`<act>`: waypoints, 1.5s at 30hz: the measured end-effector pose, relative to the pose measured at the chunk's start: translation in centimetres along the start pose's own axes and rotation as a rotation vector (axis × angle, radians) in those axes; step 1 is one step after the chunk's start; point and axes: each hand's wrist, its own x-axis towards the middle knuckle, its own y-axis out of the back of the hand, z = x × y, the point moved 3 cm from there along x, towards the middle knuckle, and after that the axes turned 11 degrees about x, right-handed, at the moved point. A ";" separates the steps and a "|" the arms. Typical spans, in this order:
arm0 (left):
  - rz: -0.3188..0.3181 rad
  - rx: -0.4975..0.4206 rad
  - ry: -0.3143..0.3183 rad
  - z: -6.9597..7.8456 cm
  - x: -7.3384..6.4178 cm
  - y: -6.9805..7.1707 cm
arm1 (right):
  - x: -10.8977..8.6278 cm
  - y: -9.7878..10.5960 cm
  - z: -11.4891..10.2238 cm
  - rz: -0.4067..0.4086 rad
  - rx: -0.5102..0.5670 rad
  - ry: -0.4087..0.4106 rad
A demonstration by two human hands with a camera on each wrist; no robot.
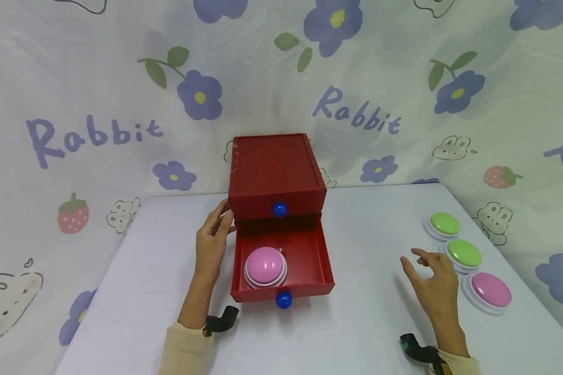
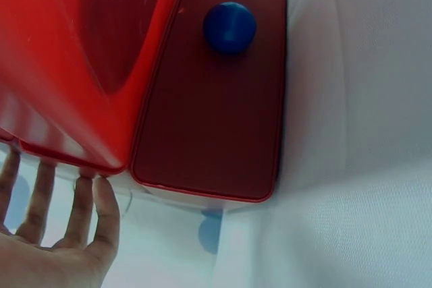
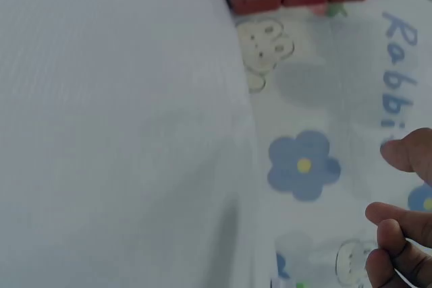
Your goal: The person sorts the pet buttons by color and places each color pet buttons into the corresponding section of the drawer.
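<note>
My left hand [image 1: 212, 242] rests its fingers against the left side of a red drawer cabinet [image 1: 277, 161], and its fingers [image 2: 81, 210] are nearly straight at the cabinet's edge in the left wrist view. One red drawer [image 1: 307, 260] with a blue knob [image 1: 283, 300] is pulled out. Inside it, on the left, sits a pink round push button [image 1: 265, 265] on a white base. My right hand [image 1: 436, 284] hovers over the table on the right, thumb and forefinger apart, holding nothing. It is nearest to a green push button [image 1: 464, 253] and a pink push button [image 1: 490, 290].
Farther back on the right is another green push button [image 1: 444, 224]. Above the pulled-out drawer, a shut drawer has a blue knob [image 1: 280, 210]. The left wrist view shows a shut drawer front [image 2: 209, 119] beside the white table. A patterned curtain [image 1: 272, 78] hangs behind.
</note>
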 end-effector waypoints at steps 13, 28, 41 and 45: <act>-0.004 0.004 0.000 -0.2 -0.1 0.0 | 0.3 6.3 5.5 0.064 -0.193 -0.215; -0.002 -0.002 -0.004 0.3 -0.1 0.1 | -0.6 11.5 9.5 -0.051 -0.437 -0.685; -0.003 0.007 -0.002 -0.2 0.0 0.1 | -1.1 11.3 9.1 -0.032 -0.460 -0.677; -0.001 0.000 -0.008 -0.3 0.1 0.0 | -1.0 10.9 8.4 -0.002 -0.432 -0.623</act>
